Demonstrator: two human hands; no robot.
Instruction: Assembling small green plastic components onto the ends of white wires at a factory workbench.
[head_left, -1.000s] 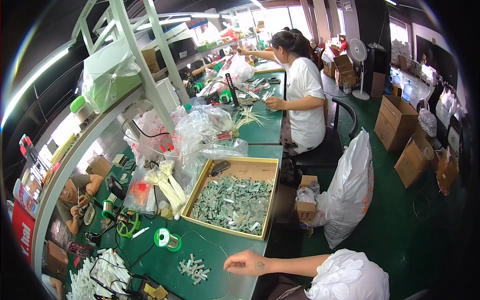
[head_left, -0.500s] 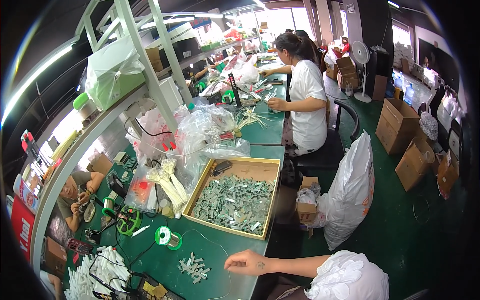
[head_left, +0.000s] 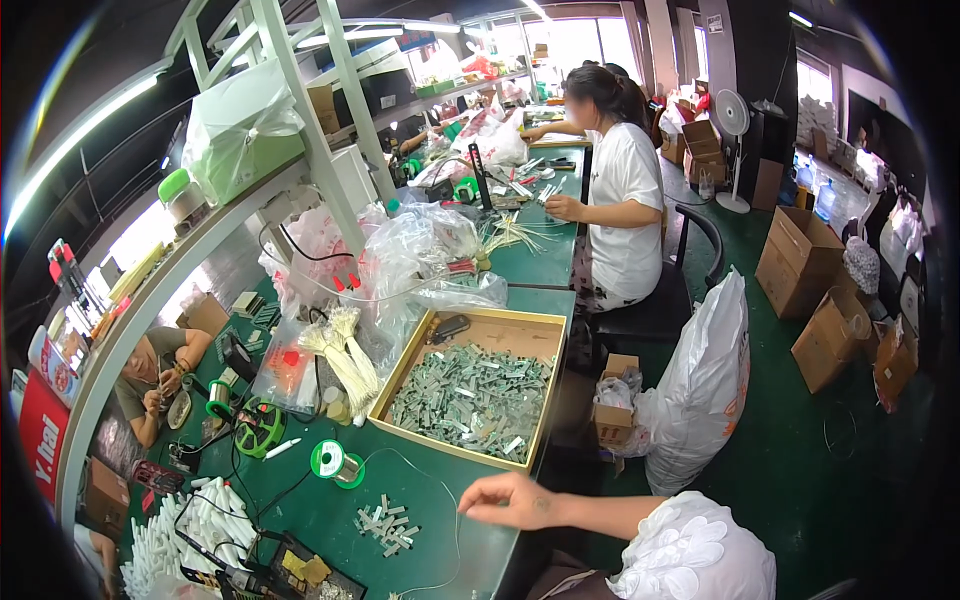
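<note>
My right hand (head_left: 500,500) hovers over the table's front edge. Its arm comes in from the lower right in a white sleeve. The fingers are loosely bent, and I see nothing held in them. A thin wire (head_left: 459,550) curves past the fingertips from a green-and-white wire spool (head_left: 335,465); whether they touch is unclear. To the left of the hand lies a small pile of flat grey-green strips (head_left: 387,524). Beyond it, a shallow cardboard tray (head_left: 450,457) holds many similar pieces and a dark object (head_left: 450,328). My left hand is out of view.
White tube-like pieces (head_left: 190,530) are heaped at lower left, beside a dark stand with a yellow sponge (head_left: 305,568). White wire bundles (head_left: 345,360) and plastic bags (head_left: 420,245) lie behind the tray. Co-workers sit along the bench. A white sack (head_left: 700,380) stands on the floor at right.
The view has shifted slightly. My right hand has moved a little up and to the right, farther from the small pile of strips. The tray and spool stay in place on the table.
</note>
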